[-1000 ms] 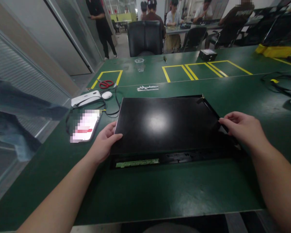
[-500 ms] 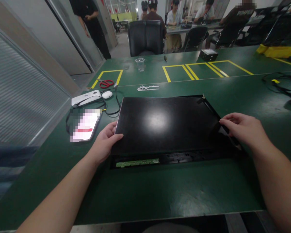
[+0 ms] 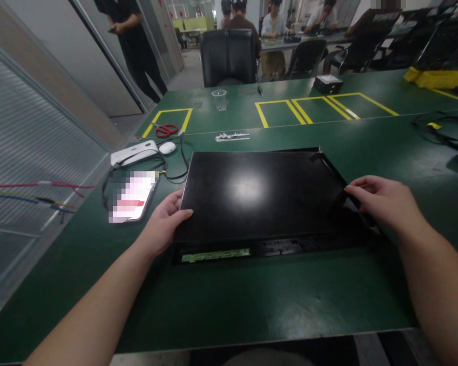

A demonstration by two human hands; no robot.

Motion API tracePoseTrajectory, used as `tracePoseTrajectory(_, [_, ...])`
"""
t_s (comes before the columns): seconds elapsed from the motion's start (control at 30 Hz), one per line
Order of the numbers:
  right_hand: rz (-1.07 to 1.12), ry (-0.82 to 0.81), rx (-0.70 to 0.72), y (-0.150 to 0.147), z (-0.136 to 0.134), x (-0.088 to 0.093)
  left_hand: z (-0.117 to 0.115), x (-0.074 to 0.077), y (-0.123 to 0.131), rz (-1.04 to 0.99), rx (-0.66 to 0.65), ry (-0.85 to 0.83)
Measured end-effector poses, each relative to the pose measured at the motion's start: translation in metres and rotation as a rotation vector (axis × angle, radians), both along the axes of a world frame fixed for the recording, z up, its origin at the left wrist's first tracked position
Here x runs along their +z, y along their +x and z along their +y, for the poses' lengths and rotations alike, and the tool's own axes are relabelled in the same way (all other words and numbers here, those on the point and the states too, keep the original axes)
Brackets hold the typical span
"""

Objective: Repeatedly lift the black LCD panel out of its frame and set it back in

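A black LCD screen panel (image 3: pixel 252 203) lies over a shallow black casing (image 3: pixel 290 247), its left side a little raised. My left hand (image 3: pixel 166 221) grips the panel's left edge, thumb on top and fingers underneath. At the opposite side my right hand (image 3: pixel 389 203) is closed in a pinch at the casing's right rim; exactly what sits between thumb and finger is hard to see. Along the front of the casing runs a narrow green circuit board (image 3: pixel 216 255), left of the middle.
Left of the panel are a phone (image 3: pixel 133 197), a white device (image 3: pixel 134 152) with cables, a white mouse (image 3: pixel 167 148) and red scissors (image 3: pixel 166 130). Behind it lie white strips (image 3: pixel 232 136) and a plastic cup (image 3: pixel 220 101). Black cables (image 3: pixel 440 127) lie far right. People sit beyond.
Both hands keep their hold and the panel stays nearly still. A standing person at back left has shifted left. Coloured wires now show at the left edge.
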State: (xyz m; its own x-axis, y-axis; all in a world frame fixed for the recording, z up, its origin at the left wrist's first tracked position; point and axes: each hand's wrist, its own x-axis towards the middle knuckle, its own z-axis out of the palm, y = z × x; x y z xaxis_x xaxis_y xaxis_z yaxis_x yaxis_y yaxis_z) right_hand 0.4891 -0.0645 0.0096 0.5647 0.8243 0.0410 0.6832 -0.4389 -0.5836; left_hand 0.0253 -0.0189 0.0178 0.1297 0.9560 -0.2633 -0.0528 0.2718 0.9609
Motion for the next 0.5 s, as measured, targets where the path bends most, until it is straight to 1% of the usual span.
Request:
tracePoseTrajectory(0.17, [-0.005,-0.042,-0.009,0.0014,-0.0008,-0.0006,0.0000,-0.0003,0.0000,0.001,-0.008,-0.001])
tracePoseTrajectory(0.33, [-0.002,-0.009,-0.002,0.0026,-0.0011,-0.0022,0.0005,-0.0023,-0.0020,0.017,-0.028,0.017])
tracePoseTrajectory(0.5, [0.015,-0.089,-0.042,-0.0026,0.0002,0.0040,0.0003,-0.0018,-0.0017,0.019,-0.041,0.012])
